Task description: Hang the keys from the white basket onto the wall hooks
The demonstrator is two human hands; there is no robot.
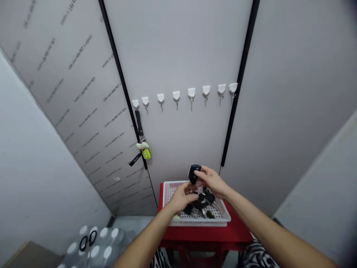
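My right hand (212, 181) pinches a black car key fob (193, 172) and holds it just above the far rim of a white perforated tray (223, 213). My left hand (181, 196) reaches into the tray with fingers curled over a pile of several dark keys and fobs (205, 205); whether it grips one is hidden. On the wall above hangs a row of several white hooks (191, 93). The leftmost hook carries a black strap with a yellow-green charm (144, 150).
The tray rests on a small red table (206, 234) against the grey wall panels. Black vertical strips (240, 82) divide the panels. Capped bottles (95, 247) with a black ring on top stand at the lower left on the floor.
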